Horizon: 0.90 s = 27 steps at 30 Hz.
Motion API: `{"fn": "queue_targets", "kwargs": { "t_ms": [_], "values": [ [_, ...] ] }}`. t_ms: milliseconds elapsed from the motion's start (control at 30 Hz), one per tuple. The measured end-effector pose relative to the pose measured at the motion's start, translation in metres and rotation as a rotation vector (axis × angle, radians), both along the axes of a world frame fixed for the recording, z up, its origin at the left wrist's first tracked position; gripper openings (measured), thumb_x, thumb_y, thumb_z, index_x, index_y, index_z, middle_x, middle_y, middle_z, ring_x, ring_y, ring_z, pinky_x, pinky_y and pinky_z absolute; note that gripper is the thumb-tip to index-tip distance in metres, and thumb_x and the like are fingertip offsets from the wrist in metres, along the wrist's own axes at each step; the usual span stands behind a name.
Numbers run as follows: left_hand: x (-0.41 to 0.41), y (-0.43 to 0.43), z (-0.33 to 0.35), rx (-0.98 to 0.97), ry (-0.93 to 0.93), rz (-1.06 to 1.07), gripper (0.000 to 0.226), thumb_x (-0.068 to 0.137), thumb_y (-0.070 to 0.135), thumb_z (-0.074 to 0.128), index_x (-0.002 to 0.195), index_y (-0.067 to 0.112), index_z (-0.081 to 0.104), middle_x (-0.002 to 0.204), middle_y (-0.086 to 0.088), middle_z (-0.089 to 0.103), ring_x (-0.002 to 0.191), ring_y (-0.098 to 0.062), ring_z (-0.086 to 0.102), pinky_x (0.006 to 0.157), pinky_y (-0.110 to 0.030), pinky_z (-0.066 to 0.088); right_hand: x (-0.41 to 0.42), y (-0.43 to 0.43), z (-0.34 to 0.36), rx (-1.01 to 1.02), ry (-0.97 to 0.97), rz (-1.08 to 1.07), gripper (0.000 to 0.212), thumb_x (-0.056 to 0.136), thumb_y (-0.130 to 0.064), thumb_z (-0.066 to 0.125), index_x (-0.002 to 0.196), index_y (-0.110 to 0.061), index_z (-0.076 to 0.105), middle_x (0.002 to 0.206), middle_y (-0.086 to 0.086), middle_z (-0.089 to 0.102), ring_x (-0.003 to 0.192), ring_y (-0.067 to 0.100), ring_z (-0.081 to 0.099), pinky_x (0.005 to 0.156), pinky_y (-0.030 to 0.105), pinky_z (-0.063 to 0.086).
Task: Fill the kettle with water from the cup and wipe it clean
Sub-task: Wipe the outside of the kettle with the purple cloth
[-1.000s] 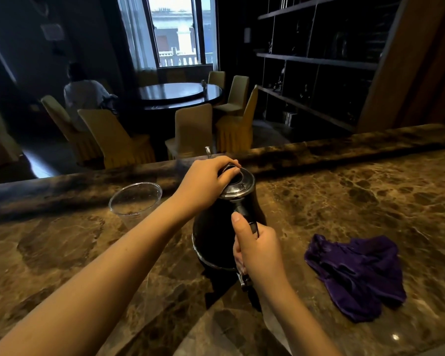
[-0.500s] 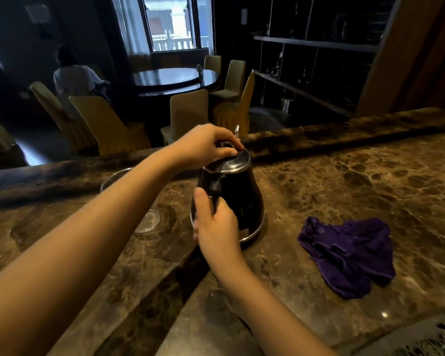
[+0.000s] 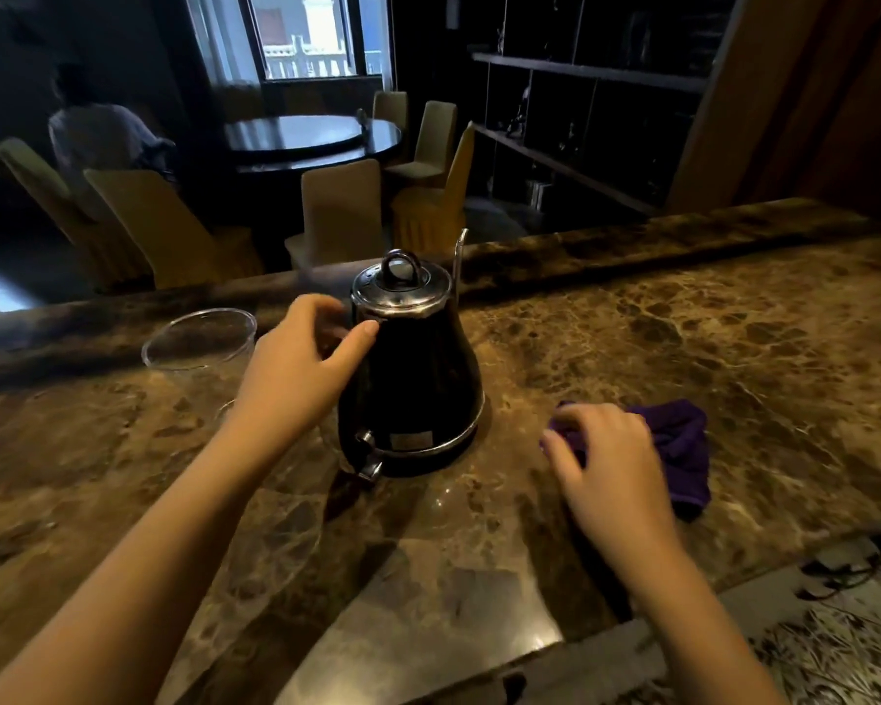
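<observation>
A black kettle (image 3: pixel 418 379) with a shiny metal lid and a thin spout stands upright on the brown marble counter (image 3: pixel 682 338). My left hand (image 3: pixel 301 363) rests against the kettle's left side, thumb touching just under the lid, fingers apart. A clear plastic cup (image 3: pixel 199 343) stands left of that hand; whether it holds water cannot be told. At the right lies a crumpled purple cloth (image 3: pixel 682 450). My right hand (image 3: pixel 606 465) is over the cloth's left edge, with fingers spread and fingertips touching the cloth.
The counter has a raised ledge (image 3: pixel 631 246) along its far side. Beyond it are a dark round table (image 3: pixel 311 137), several covered chairs, a seated person (image 3: pixel 98 139) and wall shelves (image 3: pixel 581 73). A patterned surface (image 3: pixel 845 648) lies at the near right.
My left hand left the lid and dropped to the kettle's side. My right hand let go of the handle and moved right onto the purple cloth. The kettle now stands with its lid on.
</observation>
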State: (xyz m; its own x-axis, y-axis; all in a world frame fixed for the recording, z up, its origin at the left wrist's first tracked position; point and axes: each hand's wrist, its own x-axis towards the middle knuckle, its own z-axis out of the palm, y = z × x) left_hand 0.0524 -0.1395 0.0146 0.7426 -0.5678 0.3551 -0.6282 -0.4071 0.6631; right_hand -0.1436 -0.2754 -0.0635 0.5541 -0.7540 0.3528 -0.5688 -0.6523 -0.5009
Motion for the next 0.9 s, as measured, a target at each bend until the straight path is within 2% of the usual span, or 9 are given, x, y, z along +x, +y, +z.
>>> {"fn": "queue_targets", "kwargs": {
  "t_ms": [100, 167, 300, 400, 567, 667, 767, 833, 900],
  "values": [
    [-0.004, 0.002, -0.008, -0.072, 0.119, 0.042, 0.037, 0.082, 0.046, 0.055, 0.089, 0.011, 0.065, 0.075, 0.006, 0.063, 0.072, -0.009, 0.058, 0.064, -0.025, 0.043, -0.039, -0.027, -0.009, 0.007, 0.448, -0.274, 0.052, 0.081, -0.050, 0.055, 0.117, -0.013, 0.050, 0.118, 0.013, 0.056, 0.111, 0.034, 0.046, 0.088, 0.043, 0.041],
    [-0.008, 0.000, -0.007, -0.130, 0.206, 0.018, 0.036, 0.085, 0.043, 0.053, 0.085, 0.009, 0.064, 0.071, -0.001, 0.067, 0.069, -0.014, 0.062, 0.066, -0.031, 0.048, -0.046, -0.032, -0.017, 0.024, 0.532, -0.282, 0.055, 0.080, -0.051, 0.056, 0.120, -0.014, 0.047, 0.120, 0.012, 0.052, 0.113, 0.033, 0.045, 0.088, 0.042, 0.041],
    [-0.013, -0.006, -0.009, -0.224, 0.284, 0.003, 0.031, 0.091, 0.034, 0.046, 0.090, 0.004, 0.055, 0.069, -0.004, 0.062, 0.063, -0.018, 0.060, 0.061, -0.029, 0.047, -0.045, -0.038, -0.037, -0.135, 0.306, -0.152, 0.027, 0.076, -0.023, 0.070, 0.096, -0.006, 0.062, 0.089, 0.015, 0.058, 0.086, 0.037, 0.056, 0.068, 0.044, 0.046],
    [-0.002, -0.010, -0.015, -0.281, 0.336, 0.020, 0.025, 0.094, 0.031, 0.042, 0.080, 0.012, 0.051, 0.063, -0.003, 0.053, 0.056, -0.015, 0.050, 0.055, -0.026, 0.042, -0.055, -0.047, -0.037, -0.198, 0.107, -0.088, 0.016, 0.081, -0.015, 0.063, 0.090, -0.002, 0.066, 0.077, 0.012, 0.057, 0.074, 0.032, 0.059, 0.062, 0.040, 0.047],
    [0.021, -0.019, -0.025, -0.440, 0.316, 0.139, 0.031, 0.085, 0.023, 0.048, 0.056, 0.018, 0.040, 0.050, -0.005, 0.039, 0.040, -0.011, 0.037, 0.043, -0.027, 0.030, -0.067, -0.056, -0.010, -0.295, -0.169, -0.072, 0.018, 0.088, -0.010, 0.053, 0.093, 0.003, 0.065, 0.082, 0.017, 0.061, 0.075, 0.031, 0.058, 0.065, 0.036, 0.044],
    [0.034, -0.025, -0.026, -0.452, 0.329, 0.117, 0.032, 0.080, 0.025, 0.052, 0.051, 0.019, 0.040, 0.035, 0.007, 0.038, 0.036, -0.014, 0.032, 0.041, -0.024, 0.025, -0.068, -0.060, 0.009, -0.278, -0.410, -0.082, 0.019, 0.088, -0.009, 0.052, 0.095, 0.003, 0.065, 0.088, 0.020, 0.062, 0.082, 0.028, 0.057, 0.073, 0.033, 0.043],
    [0.045, -0.033, -0.024, -0.447, 0.366, 0.087, 0.036, 0.076, 0.018, 0.051, 0.043, 0.021, 0.039, 0.027, 0.010, 0.031, 0.033, -0.013, 0.028, 0.042, -0.024, 0.022, -0.063, -0.062, 0.025, -0.192, -0.619, -0.114, 0.021, 0.090, -0.012, 0.050, 0.096, 0.003, 0.063, 0.091, 0.011, 0.056, 0.086, 0.011, 0.049, 0.076, 0.013, 0.038],
    [0.049, -0.039, -0.022, -0.419, 0.372, 0.047, 0.043, 0.078, 0.014, 0.050, 0.036, 0.020, 0.040, 0.027, 0.010, 0.030, 0.028, -0.009, 0.027, 0.040, -0.020, 0.021, -0.056, -0.063, 0.029, -0.171, -0.669, -0.112, 0.022, 0.091, -0.012, 0.047, 0.094, 0.003, 0.062, 0.091, 0.008, 0.052, 0.084, 0.003, 0.044, 0.073, 0.003, 0.033],
    [0.051, -0.043, -0.020, -0.381, 0.377, -0.008, 0.044, 0.078, 0.014, 0.049, 0.036, 0.021, 0.042, 0.029, 0.011, 0.032, 0.028, -0.008, 0.029, 0.038, -0.018, 0.023, -0.046, -0.065, 0.025, -0.184, -0.611, -0.075, 0.021, 0.091, -0.012, 0.046, 0.092, 0.003, 0.061, 0.089, 0.010, 0.052, 0.083, 0.005, 0.043, 0.073, 0.008, 0.033]
  ]
}}
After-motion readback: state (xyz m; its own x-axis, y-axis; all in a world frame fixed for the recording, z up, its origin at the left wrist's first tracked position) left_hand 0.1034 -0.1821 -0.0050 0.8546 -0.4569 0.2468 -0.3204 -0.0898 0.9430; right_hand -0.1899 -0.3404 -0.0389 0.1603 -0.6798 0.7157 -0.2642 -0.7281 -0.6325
